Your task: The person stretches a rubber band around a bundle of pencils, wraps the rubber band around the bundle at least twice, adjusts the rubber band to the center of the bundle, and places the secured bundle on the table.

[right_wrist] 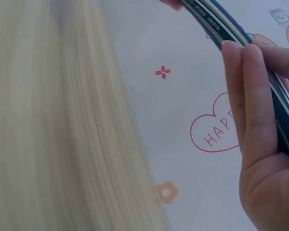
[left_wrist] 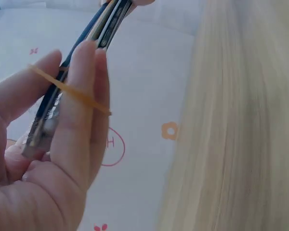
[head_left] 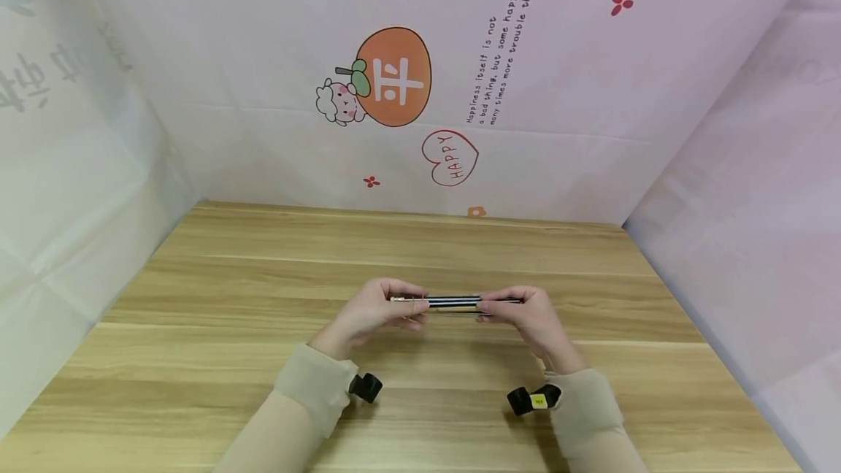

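Note:
Both hands hold a bundle of several slim pencils (head_left: 453,301) level above the table, dark with pale stripes along their sides. My left hand (head_left: 371,314) grips the left end, where metal ends (left_wrist: 36,134) show between the fingers in the left wrist view. Over the fingers of that hand stretches a thin orange rubber band (left_wrist: 77,91), crossing the bundle. On the other end, my right hand (head_left: 534,318) pinches the pencils between thumb and fingers. White lettering shows on one dark pencil (right_wrist: 207,17) in the right wrist view.
Below the hands spreads a wood-grain table (head_left: 420,247). A white printed cloth (head_left: 558,159) with cartoon figures hangs behind it, and pale cloth (head_left: 775,188) hangs at both sides. Each wrist wears a small black camera (head_left: 368,387) on a beige cuff (head_left: 317,385).

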The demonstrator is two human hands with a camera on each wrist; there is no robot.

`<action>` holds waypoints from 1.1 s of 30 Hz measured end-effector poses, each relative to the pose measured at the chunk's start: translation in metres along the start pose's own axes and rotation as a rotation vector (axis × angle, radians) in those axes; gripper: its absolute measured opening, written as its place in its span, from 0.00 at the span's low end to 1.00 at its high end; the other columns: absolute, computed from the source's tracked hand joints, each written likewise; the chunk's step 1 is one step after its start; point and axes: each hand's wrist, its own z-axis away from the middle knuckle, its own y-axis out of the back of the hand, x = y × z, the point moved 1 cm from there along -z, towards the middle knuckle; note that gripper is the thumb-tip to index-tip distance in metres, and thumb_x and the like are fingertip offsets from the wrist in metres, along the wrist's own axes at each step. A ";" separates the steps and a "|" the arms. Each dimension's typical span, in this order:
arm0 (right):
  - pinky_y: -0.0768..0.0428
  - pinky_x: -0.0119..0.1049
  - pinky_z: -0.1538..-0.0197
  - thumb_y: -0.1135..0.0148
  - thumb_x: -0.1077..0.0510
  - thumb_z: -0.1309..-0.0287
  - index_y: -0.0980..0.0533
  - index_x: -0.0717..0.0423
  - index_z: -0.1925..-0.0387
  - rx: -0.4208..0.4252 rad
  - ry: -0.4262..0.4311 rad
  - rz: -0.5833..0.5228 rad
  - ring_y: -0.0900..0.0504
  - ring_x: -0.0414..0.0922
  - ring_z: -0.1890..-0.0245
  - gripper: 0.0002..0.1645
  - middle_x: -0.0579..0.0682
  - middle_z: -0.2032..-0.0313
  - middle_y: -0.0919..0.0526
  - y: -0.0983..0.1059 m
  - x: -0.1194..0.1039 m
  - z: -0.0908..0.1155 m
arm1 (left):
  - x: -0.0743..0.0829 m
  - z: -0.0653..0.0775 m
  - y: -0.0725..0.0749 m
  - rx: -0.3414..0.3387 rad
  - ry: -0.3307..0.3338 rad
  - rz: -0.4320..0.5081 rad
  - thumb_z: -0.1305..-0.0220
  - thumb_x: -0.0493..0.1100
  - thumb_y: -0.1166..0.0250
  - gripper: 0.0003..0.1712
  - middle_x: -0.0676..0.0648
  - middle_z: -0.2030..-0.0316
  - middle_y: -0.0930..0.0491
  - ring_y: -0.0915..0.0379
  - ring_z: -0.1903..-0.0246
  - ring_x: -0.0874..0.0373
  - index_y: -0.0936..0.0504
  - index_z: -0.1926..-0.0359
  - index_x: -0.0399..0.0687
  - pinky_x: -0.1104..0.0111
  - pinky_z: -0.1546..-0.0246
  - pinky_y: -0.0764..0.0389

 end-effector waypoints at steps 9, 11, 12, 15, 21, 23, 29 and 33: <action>0.14 0.36 0.55 0.38 0.71 0.39 0.12 0.49 0.65 -0.050 0.070 -0.132 0.11 0.43 0.64 0.16 0.49 0.62 0.11 -0.006 0.000 -0.001 | 0.007 0.003 -0.005 0.100 -0.095 0.038 0.42 0.31 0.30 0.23 0.39 0.63 0.13 0.15 0.68 0.60 0.22 0.46 0.25 0.62 0.59 0.12; 0.14 0.34 0.54 0.39 0.71 0.38 0.13 0.49 0.63 -0.076 0.058 -0.165 0.11 0.44 0.63 0.16 0.49 0.61 0.11 -0.006 -0.001 -0.001 | 0.009 0.004 -0.006 0.114 -0.102 0.033 0.43 0.31 0.29 0.23 0.44 0.64 0.13 0.15 0.67 0.60 0.21 0.47 0.25 0.62 0.59 0.12; 0.14 0.33 0.54 0.39 0.71 0.38 0.13 0.49 0.62 -0.089 0.050 -0.178 0.11 0.44 0.63 0.16 0.49 0.60 0.11 -0.006 -0.001 -0.001 | 0.010 0.005 -0.006 0.117 -0.104 0.030 0.44 0.31 0.29 0.23 0.44 0.63 0.13 0.15 0.67 0.59 0.21 0.47 0.26 0.61 0.59 0.12; 0.15 0.32 0.54 0.40 0.71 0.37 0.13 0.50 0.61 -0.116 0.030 -0.205 0.11 0.44 0.63 0.15 0.49 0.59 0.12 -0.005 -0.001 -0.001 | 0.012 0.006 -0.008 0.120 -0.119 0.009 0.44 0.31 0.28 0.24 0.43 0.61 0.14 0.14 0.65 0.55 0.21 0.47 0.26 0.60 0.58 0.13; 0.15 0.29 0.55 0.41 0.70 0.36 0.13 0.52 0.62 -0.105 0.015 -0.263 0.11 0.44 0.64 0.15 0.50 0.60 0.12 -0.006 -0.002 -0.001 | 0.012 0.005 -0.012 0.122 -0.212 0.028 0.44 0.31 0.28 0.21 0.42 0.54 0.15 0.15 0.66 0.57 0.20 0.50 0.29 0.61 0.61 0.12; 0.15 0.28 0.55 0.42 0.71 0.35 0.13 0.53 0.62 -0.103 0.013 -0.304 0.11 0.44 0.64 0.15 0.51 0.60 0.12 -0.008 -0.003 -0.001 | 0.012 0.004 -0.014 0.123 -0.255 0.053 0.44 0.31 0.28 0.20 0.43 0.53 0.15 0.16 0.67 0.58 0.21 0.50 0.28 0.62 0.63 0.12; 0.16 0.25 0.56 0.46 0.72 0.33 0.12 0.54 0.63 -0.088 -0.006 -0.404 0.10 0.44 0.65 0.18 0.52 0.61 0.12 -0.014 -0.002 -0.001 | 0.012 0.006 -0.014 0.111 -0.288 0.062 0.43 0.32 0.28 0.22 0.49 0.58 0.14 0.15 0.66 0.59 0.21 0.48 0.29 0.65 0.65 0.12; 0.16 0.24 0.58 0.46 0.72 0.33 0.12 0.55 0.64 -0.061 -0.030 -0.459 0.10 0.44 0.67 0.18 0.52 0.63 0.13 -0.017 -0.002 0.000 | 0.012 0.006 -0.013 0.064 -0.257 0.023 0.41 0.31 0.30 0.21 0.51 0.63 0.13 0.14 0.65 0.57 0.22 0.48 0.28 0.64 0.65 0.12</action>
